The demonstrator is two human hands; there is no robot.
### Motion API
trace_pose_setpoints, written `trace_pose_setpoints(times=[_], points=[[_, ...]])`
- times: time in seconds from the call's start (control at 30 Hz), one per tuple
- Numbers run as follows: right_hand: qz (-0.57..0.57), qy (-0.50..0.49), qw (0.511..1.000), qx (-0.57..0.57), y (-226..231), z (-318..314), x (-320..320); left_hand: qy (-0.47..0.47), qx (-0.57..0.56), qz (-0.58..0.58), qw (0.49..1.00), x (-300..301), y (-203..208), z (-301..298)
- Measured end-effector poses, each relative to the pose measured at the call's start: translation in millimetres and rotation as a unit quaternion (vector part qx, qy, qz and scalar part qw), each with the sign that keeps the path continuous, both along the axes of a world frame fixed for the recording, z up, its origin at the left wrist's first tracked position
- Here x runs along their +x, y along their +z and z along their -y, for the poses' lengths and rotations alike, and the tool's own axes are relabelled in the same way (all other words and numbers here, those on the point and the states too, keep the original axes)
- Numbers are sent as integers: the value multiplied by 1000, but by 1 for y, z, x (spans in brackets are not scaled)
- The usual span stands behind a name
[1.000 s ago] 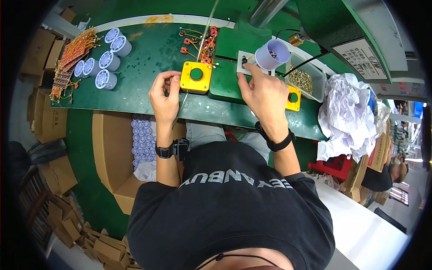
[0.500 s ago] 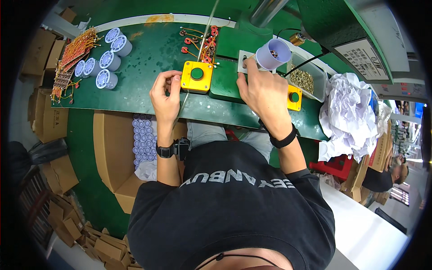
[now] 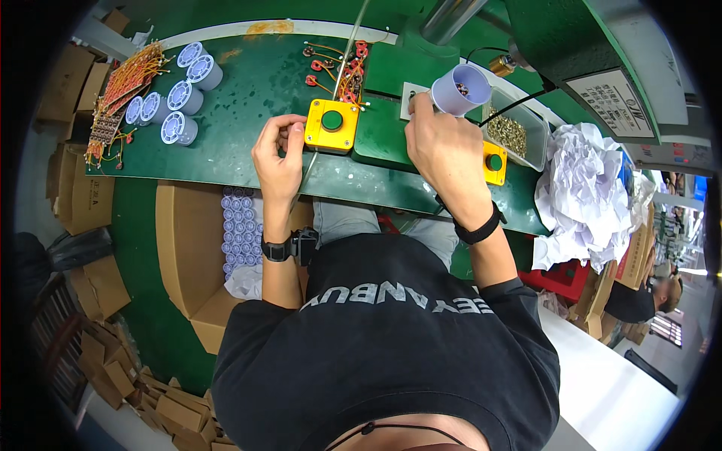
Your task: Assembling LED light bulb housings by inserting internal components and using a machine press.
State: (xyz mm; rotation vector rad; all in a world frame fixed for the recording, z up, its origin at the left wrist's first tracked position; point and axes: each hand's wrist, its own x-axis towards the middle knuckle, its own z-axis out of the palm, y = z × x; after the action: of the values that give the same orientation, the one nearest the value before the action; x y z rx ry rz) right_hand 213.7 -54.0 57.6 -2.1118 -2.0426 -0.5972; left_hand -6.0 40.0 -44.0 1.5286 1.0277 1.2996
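My right hand (image 3: pixel 449 154) is closed at the near side of a tilted lilac plastic cup (image 3: pixel 448 96), its fingertips partly hidden. Small dark and metallic bits show inside the cup. Behind the fingers lies a pale metal plate (image 3: pixel 408 96) on the green machine base (image 3: pixel 376 143). My left hand (image 3: pixel 278 159) rests with curled fingers against the left side of a yellow box with a green push button (image 3: pixel 329 141). What those fingers hold, if anything, is hidden. A second yellow button box (image 3: pixel 494 173) sits beside my right wrist.
Several lilac cups (image 3: pixel 180 98) and bundled orange-wired parts (image 3: pixel 124 86) stand at left; more wired red parts (image 3: pixel 320 68) lie behind the left box. A clear bin of brass pieces (image 3: pixel 508 135), crumpled paper (image 3: pixel 579 188) and the green press head (image 3: pixel 571 52) are at right.
My right hand has shifted slightly to the right, together with the lilac cup, which appears a little more tilted. My left hand stays by the yellow box.
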Motion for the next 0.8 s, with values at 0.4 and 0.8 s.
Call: trace_pose_setpoints(times=[0.4, 0.8], points=[[50, 15, 998, -38, 12, -2, -3, -11, -6, -18, 1000, -3, -2, 0], [43, -31, 997, -61, 9, -9, -8, 3, 4, -8, 1000, -1, 6, 2]])
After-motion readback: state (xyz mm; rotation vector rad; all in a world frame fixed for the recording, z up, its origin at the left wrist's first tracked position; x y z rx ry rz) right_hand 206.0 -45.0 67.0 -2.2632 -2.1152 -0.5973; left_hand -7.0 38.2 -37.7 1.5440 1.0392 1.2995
